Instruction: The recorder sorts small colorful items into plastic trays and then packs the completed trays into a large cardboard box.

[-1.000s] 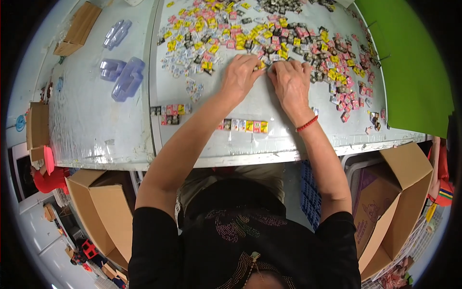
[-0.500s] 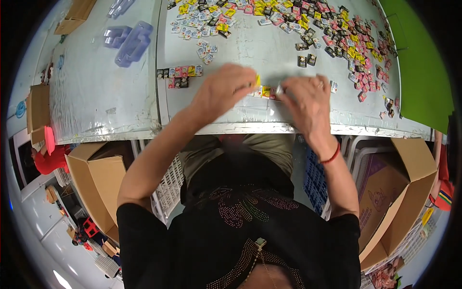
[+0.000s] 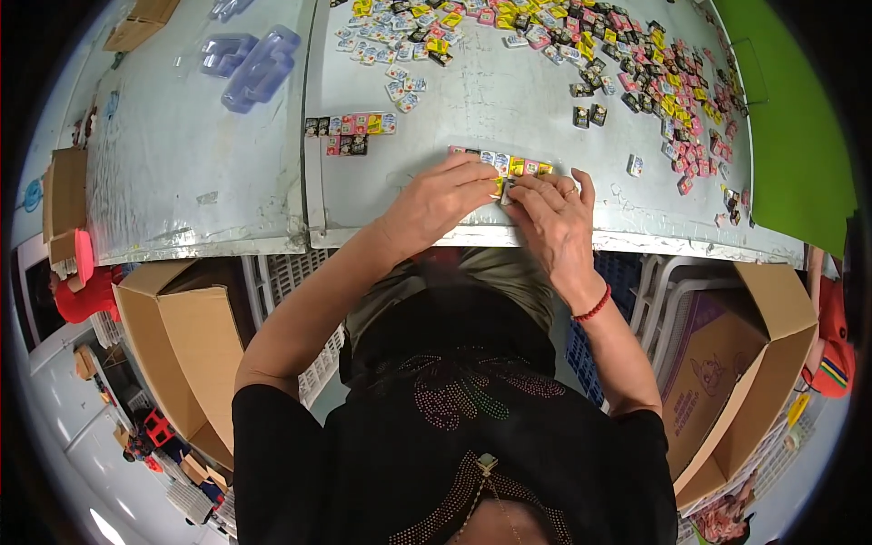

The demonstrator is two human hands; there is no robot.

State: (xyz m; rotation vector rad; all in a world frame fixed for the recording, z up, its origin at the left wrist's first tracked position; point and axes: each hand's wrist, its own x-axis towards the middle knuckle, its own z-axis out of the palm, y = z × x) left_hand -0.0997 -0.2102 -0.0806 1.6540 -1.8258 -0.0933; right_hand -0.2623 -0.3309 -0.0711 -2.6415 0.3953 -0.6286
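A short row of small box-shaped packets, in pink, white and yellow, lies on the table in front of me. Against its near side my left hand is closed, fingertips on a small yellow packet that shows only in part. Fingertip to fingertip with it, my right hand pinches a small dark packet, mostly covered by the fingers. Left of my hands sits another arrangement, a longer row of packets with a shorter row touching its near side.
Loose packets in several colours spread over the far and right parts of the table. Clear plastic trays stand at the far left. Open cardboard boxes flank me below the table edge, and a green panel borders the right.
My hands have come together at the near side of the front row, the right one moving left and slightly nearer. The view has shifted slightly.
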